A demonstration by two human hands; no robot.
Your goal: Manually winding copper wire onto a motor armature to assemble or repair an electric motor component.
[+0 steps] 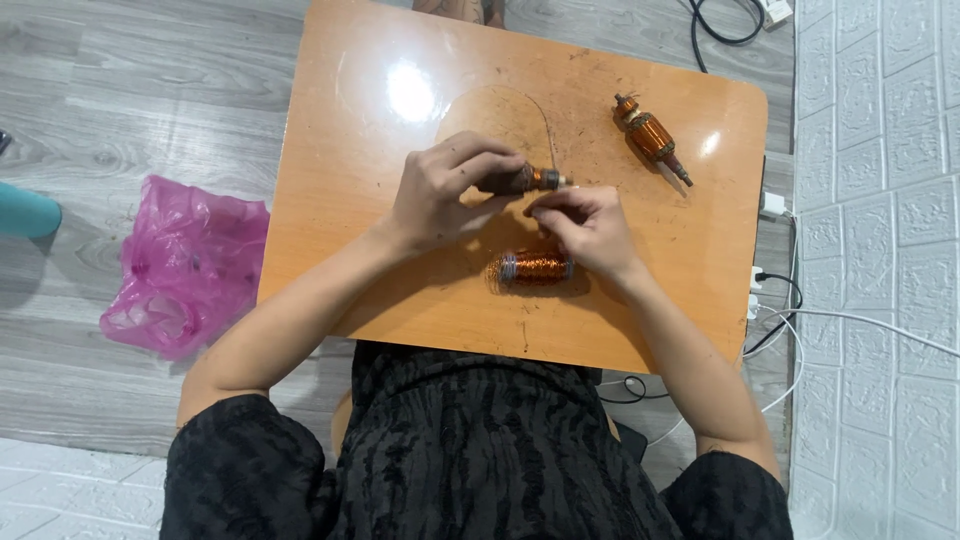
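Note:
My left hand (450, 190) grips a small copper-wound motor armature (540, 179) above the middle of the orange table (340, 200). My right hand (590, 228) pinches at the armature's end, fingers closed on a thin wire (545, 125) that loops up and away over the table. A spool of copper wire (532, 269) lies on its side just below my right hand. A second armature (651, 137) with a shaft lies apart at the upper right.
A pink plastic bag (180, 265) lies on the grey wood floor to the left. White cables and plugs (790, 310) run along the table's right edge beside a white brick-pattern wall. A teal object (25, 210) sits at the far left.

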